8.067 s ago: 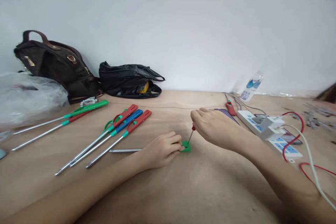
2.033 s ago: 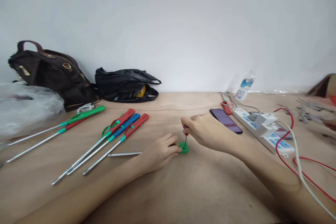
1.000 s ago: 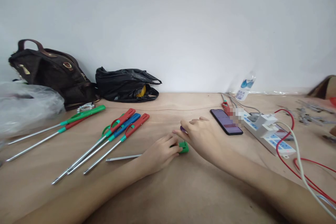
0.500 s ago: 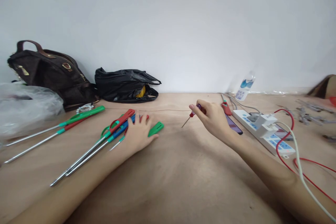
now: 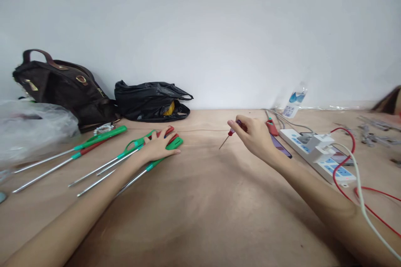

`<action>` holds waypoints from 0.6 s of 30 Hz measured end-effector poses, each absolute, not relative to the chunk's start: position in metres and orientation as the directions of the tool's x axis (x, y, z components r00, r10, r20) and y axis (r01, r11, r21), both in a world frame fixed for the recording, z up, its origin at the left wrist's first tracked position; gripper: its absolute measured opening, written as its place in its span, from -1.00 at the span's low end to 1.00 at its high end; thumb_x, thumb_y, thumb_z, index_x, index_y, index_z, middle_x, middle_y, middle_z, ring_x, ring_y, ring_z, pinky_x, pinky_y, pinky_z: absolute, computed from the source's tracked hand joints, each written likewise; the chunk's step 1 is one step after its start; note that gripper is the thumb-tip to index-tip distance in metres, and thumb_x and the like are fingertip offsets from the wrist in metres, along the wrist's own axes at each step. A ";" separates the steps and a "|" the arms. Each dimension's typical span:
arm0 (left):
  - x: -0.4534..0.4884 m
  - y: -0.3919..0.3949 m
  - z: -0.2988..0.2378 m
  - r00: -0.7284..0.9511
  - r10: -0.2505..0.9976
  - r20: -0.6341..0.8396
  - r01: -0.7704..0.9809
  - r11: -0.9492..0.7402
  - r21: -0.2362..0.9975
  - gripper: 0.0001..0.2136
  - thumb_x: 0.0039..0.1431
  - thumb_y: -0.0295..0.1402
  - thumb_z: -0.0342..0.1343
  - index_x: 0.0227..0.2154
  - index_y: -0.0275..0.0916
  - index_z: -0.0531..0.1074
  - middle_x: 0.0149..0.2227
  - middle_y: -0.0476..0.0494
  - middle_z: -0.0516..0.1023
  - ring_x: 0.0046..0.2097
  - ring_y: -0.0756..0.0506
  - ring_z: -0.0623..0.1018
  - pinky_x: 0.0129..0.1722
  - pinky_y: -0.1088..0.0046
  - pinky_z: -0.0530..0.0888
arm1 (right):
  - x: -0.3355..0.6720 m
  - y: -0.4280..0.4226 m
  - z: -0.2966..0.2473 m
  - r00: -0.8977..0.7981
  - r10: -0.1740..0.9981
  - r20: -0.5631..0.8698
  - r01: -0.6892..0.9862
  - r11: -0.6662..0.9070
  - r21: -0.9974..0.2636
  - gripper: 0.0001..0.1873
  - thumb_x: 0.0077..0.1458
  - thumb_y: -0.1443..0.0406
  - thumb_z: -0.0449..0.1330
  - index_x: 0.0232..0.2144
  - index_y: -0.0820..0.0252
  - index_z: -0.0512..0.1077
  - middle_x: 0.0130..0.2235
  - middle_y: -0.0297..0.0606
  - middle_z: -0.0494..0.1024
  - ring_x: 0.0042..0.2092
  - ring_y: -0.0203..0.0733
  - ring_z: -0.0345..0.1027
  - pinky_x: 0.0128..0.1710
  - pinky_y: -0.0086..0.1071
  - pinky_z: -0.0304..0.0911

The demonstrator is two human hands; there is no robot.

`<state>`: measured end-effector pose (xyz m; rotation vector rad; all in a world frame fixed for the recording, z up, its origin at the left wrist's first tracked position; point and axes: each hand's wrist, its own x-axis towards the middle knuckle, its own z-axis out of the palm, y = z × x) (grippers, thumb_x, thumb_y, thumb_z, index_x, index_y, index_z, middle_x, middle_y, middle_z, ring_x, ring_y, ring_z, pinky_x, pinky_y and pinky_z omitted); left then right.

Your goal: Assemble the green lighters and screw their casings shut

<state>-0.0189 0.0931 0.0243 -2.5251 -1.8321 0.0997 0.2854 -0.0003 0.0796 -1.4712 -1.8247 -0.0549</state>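
Observation:
My left hand (image 5: 156,149) is closed from above over the handle ends of several long-necked lighters, its thumb beside a green lighter handle (image 5: 176,143). Red and blue handle ends show between the fingers, and the palm hides the rest. Metal lighter tubes (image 5: 94,174) stick out toward the lower left, partly under my forearm. In my right hand (image 5: 255,133) is a small screwdriver (image 5: 231,132) with a red and purple handle, pinched above the table. Its thin shaft slants down to the left.
Two more lighters (image 5: 103,134) lie at the left, near a clear plastic bag (image 5: 37,129), a dark bag (image 5: 62,87) and a black plastic bag (image 5: 147,100). Rightward are a red-handled lighter (image 5: 271,127), phone (image 5: 282,148), power strip (image 5: 316,158), cables, a bottle (image 5: 294,101) and metal pieces (image 5: 372,133).
My left hand has gone from spread fingers to curled over the handles. The lighters under it have shifted, their handle ends drawn closer together. My right hand keeps the screwdriver almost still.

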 end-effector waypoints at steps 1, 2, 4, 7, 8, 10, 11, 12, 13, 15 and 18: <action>-0.013 0.094 0.022 0.352 0.936 -0.031 0.933 -0.353 -0.063 -0.24 0.10 0.20 -0.04 0.32 0.00 0.08 0.40 -0.23 -0.15 0.22 -0.65 0.12 0.03 -0.29 0.19 | 0.288 0.004 0.078 -0.023 0.816 0.578 0.854 0.316 -0.413 -0.52 0.26 0.04 0.00 -0.62 0.16 0.19 -0.64 -0.41 0.25 -0.58 -0.34 0.05 -0.52 -0.43 -0.13; -0.006 0.094 0.020 0.402 0.915 -0.013 0.913 -0.402 -0.071 -0.28 0.13 0.18 -0.04 0.31 0.00 0.11 0.40 -0.21 -0.14 0.22 -0.64 0.11 0.04 -0.28 0.19 | 0.290 0.009 0.075 -0.014 0.820 0.572 0.862 0.300 -0.408 -0.52 0.25 0.04 -0.01 -0.63 0.16 0.20 -0.64 -0.40 0.25 -0.58 -0.33 0.06 -0.52 -0.43 -0.14; 0.010 0.095 0.016 0.508 0.861 0.037 0.860 -0.504 -0.083 -0.36 0.19 0.14 -0.06 0.28 0.00 0.16 0.40 -0.21 -0.09 0.23 -0.60 0.12 0.06 -0.27 0.18 | 0.297 0.021 0.067 0.007 0.834 0.551 0.878 0.258 -0.403 -0.52 0.24 0.02 -0.01 -0.62 0.16 0.22 -0.63 -0.39 0.26 -0.56 -0.31 0.07 -0.52 -0.42 -0.14; 0.034 0.094 0.011 0.636 0.766 0.094 0.772 -0.631 -0.078 -0.41 0.24 0.09 -0.06 0.27 0.01 0.18 0.37 -0.24 0.00 0.21 -0.51 0.20 0.09 -0.26 0.15 | 0.311 0.042 0.049 0.052 0.893 0.447 0.872 0.178 -0.456 -0.51 0.23 0.00 -0.04 -0.61 0.16 0.24 -0.60 -0.37 0.27 -0.54 -0.29 0.10 -0.52 -0.42 -0.12; 0.041 0.093 0.009 0.668 0.737 0.104 0.744 -0.664 -0.072 -0.42 0.25 0.08 -0.06 0.27 -0.01 0.19 0.36 -0.27 0.03 0.21 -0.49 0.22 0.09 -0.24 0.16 | 0.315 0.048 0.041 0.058 0.920 0.388 0.861 0.151 -0.486 -0.50 0.23 0.00 -0.05 -0.62 0.17 0.25 -0.61 -0.37 0.26 -0.53 -0.29 0.12 -0.52 -0.42 -0.12; 0.055 0.090 0.005 0.745 0.656 0.122 0.665 -0.744 -0.062 -0.46 0.28 0.05 -0.07 0.26 0.00 0.21 0.34 -0.30 0.09 0.20 -0.45 0.25 0.10 -0.20 0.16 | 0.323 0.060 0.025 0.050 0.941 0.336 0.856 0.133 -0.499 -0.47 0.24 0.01 -0.10 -0.63 0.18 0.26 -0.63 -0.39 0.22 -0.54 -0.29 0.13 -0.52 -0.43 -0.09; 0.060 0.088 0.003 0.785 0.603 0.141 0.615 -0.787 -0.055 -0.48 0.30 0.04 -0.09 0.26 0.02 0.19 0.33 -0.29 0.10 0.22 -0.44 0.24 0.12 -0.19 0.15 | 0.327 0.065 0.018 0.051 0.948 0.315 0.856 0.121 -0.503 -0.46 0.25 0.02 -0.12 -0.64 0.18 0.27 -0.64 -0.39 0.21 -0.55 -0.30 0.13 -0.52 -0.43 -0.06; 0.064 0.086 0.002 0.820 0.551 0.154 0.563 -0.825 -0.045 -0.47 0.31 0.05 -0.10 0.27 0.04 0.16 0.33 -0.28 0.11 0.24 -0.43 0.22 0.13 -0.18 0.14 | 0.330 0.068 0.010 0.055 0.954 0.294 0.858 0.106 -0.503 -0.45 0.26 0.03 -0.13 -0.63 0.19 0.28 -0.64 -0.39 0.22 -0.55 -0.29 0.14 -0.52 -0.43 -0.04; 0.066 0.083 0.002 0.847 0.506 0.162 0.517 -0.855 -0.032 -0.45 0.30 0.07 -0.11 0.29 0.06 0.12 0.34 -0.28 0.09 0.26 -0.42 0.19 0.15 -0.17 0.13 | 0.332 0.071 0.003 0.061 0.959 0.277 0.861 0.089 -0.501 -0.45 0.26 0.04 -0.14 -0.62 0.21 0.30 -0.64 -0.38 0.24 -0.54 -0.28 0.17 -0.51 -0.43 -0.01; 0.066 0.081 0.003 0.871 0.461 0.170 0.469 -0.883 -0.009 -0.41 0.29 0.09 -0.12 0.32 0.05 0.04 0.35 -0.27 0.05 0.31 -0.40 0.12 0.19 -0.12 0.12 | 0.336 0.073 -0.007 0.085 0.963 0.254 0.873 0.050 -0.485 -0.47 0.27 0.08 -0.14 -0.58 0.23 0.35 -0.60 -0.33 0.34 -0.50 -0.26 0.25 -0.49 -0.44 0.03; 0.047 0.090 0.009 0.805 0.559 0.199 0.575 -0.818 -0.024 -0.43 0.31 0.06 -0.13 0.30 -0.05 0.11 0.36 -0.27 0.05 0.34 -0.36 0.08 0.24 -0.06 0.06 | 0.338 0.072 -0.014 0.140 0.959 0.248 0.900 -0.019 -0.435 -0.55 0.28 0.15 -0.09 -0.48 0.26 0.42 -0.46 -0.19 0.49 -0.39 -0.20 0.36 -0.42 -0.42 0.09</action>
